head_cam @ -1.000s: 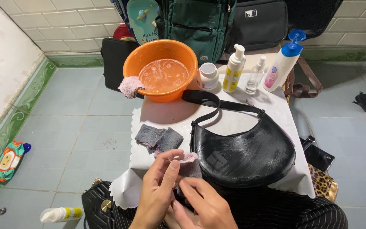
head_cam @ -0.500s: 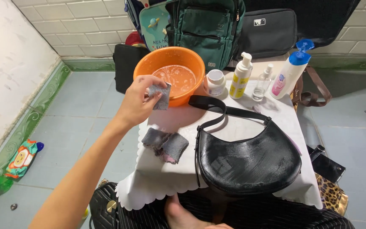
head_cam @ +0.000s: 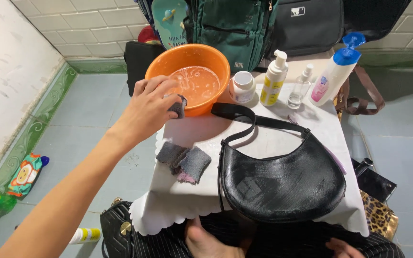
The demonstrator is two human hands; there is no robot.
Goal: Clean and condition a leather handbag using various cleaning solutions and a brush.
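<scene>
My left hand [head_cam: 150, 106] is stretched out to the near rim of the orange basin [head_cam: 216, 59] and pinches a small grey cloth [head_cam: 178, 106] against it. The basin holds soapy water. A black half-moon handbag [head_cam: 283, 179] with a long strap lies on the white-covered table [head_cam: 192, 200], its surface smeared. Two more grey cloths [head_cam: 185, 161] lie folded left of the bag. My right hand [head_cam: 209, 241] shows only partly at the bottom edge, below the bag and over my striped trousers. Its fingers are hidden.
Behind the bag stand a white jar [head_cam: 242, 87], a yellow pump bottle [head_cam: 273, 79], a small clear spray bottle [head_cam: 299, 88] and a white bottle with a blue cap [head_cam: 333, 71]. Bags line the tiled wall. A black quilted bag [head_cam: 115, 227] sits on the floor.
A second ago both hands worked a cloth near my lap. My left hand has since carried the grey cloth out to the basin and now lowers it at the near rim.
</scene>
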